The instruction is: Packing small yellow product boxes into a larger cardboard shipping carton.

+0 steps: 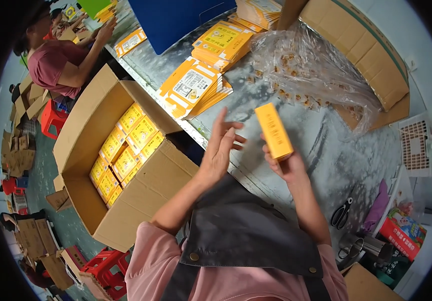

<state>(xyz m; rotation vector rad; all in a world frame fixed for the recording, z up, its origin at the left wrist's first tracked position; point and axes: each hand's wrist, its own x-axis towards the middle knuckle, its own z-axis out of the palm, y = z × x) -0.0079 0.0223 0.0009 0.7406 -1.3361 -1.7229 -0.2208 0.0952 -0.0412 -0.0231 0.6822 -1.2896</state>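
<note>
One yellow box (274,131) sits just right of the frame's centre, raised in the right hand (289,164), whose fingers curl around its lower part. Its long axis runs steeply, leaning a little: the upper end points to the top of the frame and slightly left, the lower end down and slightly right toward the palm. A long, narrow face is turned to the camera. The left hand (221,149), near the centre, is empty, its fingers loosely spread and pointing up and right, apart from the box. Left of centre, a carton (143,198) holds rows of packed boxes (126,161). Flat blanks (190,89) lie stacked on the table (256,173) at upper centre, beside a clear bag (308,65).
</note>
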